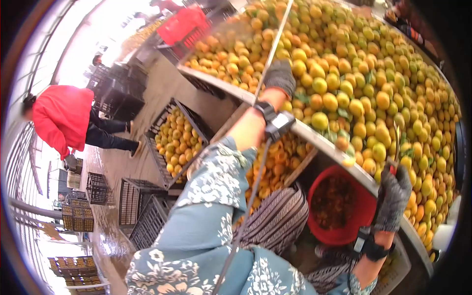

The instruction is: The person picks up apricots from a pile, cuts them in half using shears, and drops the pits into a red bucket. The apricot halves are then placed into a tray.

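Note:
My left hand [280,77], in a dark grey glove, reaches in among round yellow-orange fruits [330,102] heaped on a wide metal-edged table. Its back faces me and hides the fingertips, which are down at the fruits. In a matching glove, my right hand [395,199] is closed on a small knife [392,168] with a red handle. The knife's narrow blade points away from me, over the fruits near the table's front edge. Both wrists wear black straps with small devices.
Below the table edge stands a red basin [366,215] holding peel-like scraps. Left of it, bright orange fruits [278,164] fill a container. A fruit-filled black crate [164,173] and other dark crates [135,194] stand on the floor. A person in red [61,115] bends at left.

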### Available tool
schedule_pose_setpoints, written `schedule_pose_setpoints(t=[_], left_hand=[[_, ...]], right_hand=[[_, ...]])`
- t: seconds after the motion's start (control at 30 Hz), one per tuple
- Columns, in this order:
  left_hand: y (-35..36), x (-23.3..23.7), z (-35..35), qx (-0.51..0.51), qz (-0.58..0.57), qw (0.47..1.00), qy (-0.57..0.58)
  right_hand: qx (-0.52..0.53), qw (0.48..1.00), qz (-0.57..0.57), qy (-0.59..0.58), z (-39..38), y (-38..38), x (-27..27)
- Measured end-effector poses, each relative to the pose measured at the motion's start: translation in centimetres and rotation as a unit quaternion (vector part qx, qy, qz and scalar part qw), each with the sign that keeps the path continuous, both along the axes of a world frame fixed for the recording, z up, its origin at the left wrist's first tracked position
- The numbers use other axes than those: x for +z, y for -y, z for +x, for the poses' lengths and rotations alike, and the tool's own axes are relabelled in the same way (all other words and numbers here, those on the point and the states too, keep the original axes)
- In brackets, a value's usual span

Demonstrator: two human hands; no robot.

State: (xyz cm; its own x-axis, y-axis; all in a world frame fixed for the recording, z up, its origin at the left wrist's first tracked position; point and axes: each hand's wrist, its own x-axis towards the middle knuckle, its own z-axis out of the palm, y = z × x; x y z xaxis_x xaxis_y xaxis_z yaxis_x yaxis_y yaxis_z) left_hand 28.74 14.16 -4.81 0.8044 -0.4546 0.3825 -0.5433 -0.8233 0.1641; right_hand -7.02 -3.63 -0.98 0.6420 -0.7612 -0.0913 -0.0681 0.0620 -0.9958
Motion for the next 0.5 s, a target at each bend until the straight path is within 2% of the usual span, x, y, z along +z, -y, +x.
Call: schedule_pose_setpoints(t=[0.03,0.1,0.13,0.17,0.2,0.27,0.3,0.33,0.37,0.4,0.43,0.47,0.5], left_hand=[[0.5,0.4,-0.3,0.021,0.039,0.999,-0.018],[1.4,1.2,-1.1,0.081,0.056,0.995,-0.017],[1.3,0.1,-0.1,0.105,-0.017,0.993,-0.044],[1.1,0.7,0.1,0.096,-0.068,0.985,-0.123],[0.8,2.1,-1.1,0.075,-0.106,0.983,-0.128],[1.2,1.2,-1.6,0.083,-0.132,0.985,-0.072],[1.2,1.5,-2.0,0.102,-0.150,0.968,-0.171],[1.1,-0.2,-1.4,0.061,-0.208,0.959,-0.180],[1.7,-1.8,-1.1,-0.012,-0.357,0.901,-0.245],[2.3,-0.7,-2.8,-0.059,-0.456,0.837,-0.297],[2.9,0.3,-4.4,-0.077,-0.454,0.828,-0.318],[3.0,2.8,-7.5,-0.180,-0.597,0.614,-0.483],[3.3,4.5,-10.5,-0.187,-0.619,0.593,-0.481]], right_hand=[[0.012,1.000,-0.007,-0.027,-0.2,0.4,0.2],[0.010,1.000,0.012,0.005,-0.3,0.3,0.5],[0.018,0.999,0.027,0.005,-0.5,0.8,0.1],[0.023,0.999,0.024,0.019,-0.4,1.1,0.2],[0.026,0.999,0.024,0.030,-0.3,1.1,0.4],[0.030,0.999,0.010,0.044,-0.5,2.1,-0.6],[0.040,0.998,0.013,0.053,-0.4,2.0,-0.3],[0.044,0.997,0.014,0.064,-0.4,2.1,0.0],[0.038,0.997,0.027,0.067,-0.3,2.3,-0.1],[0.034,0.997,0.026,0.071,-0.3,1.8,0.7],[0.036,0.997,0.027,0.068,-0.2,1.9,0.8],[0.038,0.997,0.029,0.065,-0.2,1.9,0.7],[0.034,0.998,0.031,0.034,-0.3,1.6,1.3]])
